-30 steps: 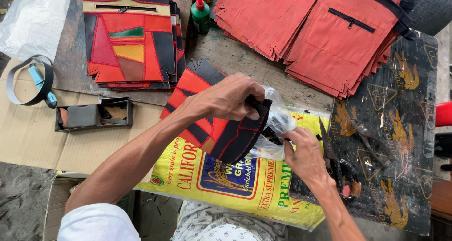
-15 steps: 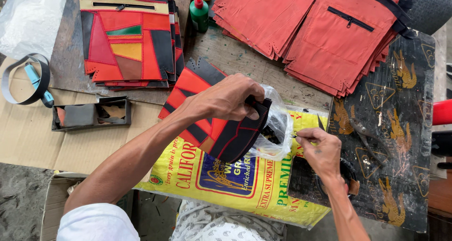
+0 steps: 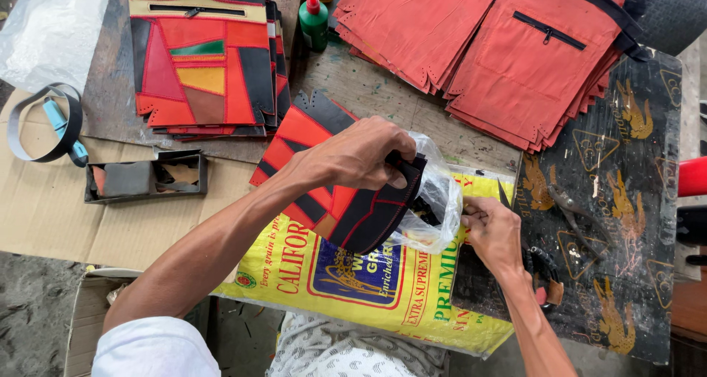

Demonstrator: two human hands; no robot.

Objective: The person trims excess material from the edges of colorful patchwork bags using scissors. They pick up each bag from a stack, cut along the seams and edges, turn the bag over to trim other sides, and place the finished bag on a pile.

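Left hand [image 3: 361, 156]: fingers closed around the folded edge of a red-and-black patchwork panel [image 3: 335, 200], pinning it down.
Right hand [image 3: 492, 233]: curled, fingertips pinching the clear plastic bag [image 3: 434, 200].
Panel's place: lay on a yellow woven sack [image 3: 353, 281] across the desk [image 3: 383, 101].
Nearby: green glue bottle [image 3: 314, 20].

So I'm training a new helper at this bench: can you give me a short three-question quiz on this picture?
1. True or false: the left hand grips a red and black patchwork piece.
2. What is the right hand touching: A the clear plastic bag, B the green glue bottle?
3. What colour is the printed sack under the work?

Key: 1 true; 2 A; 3 yellow.
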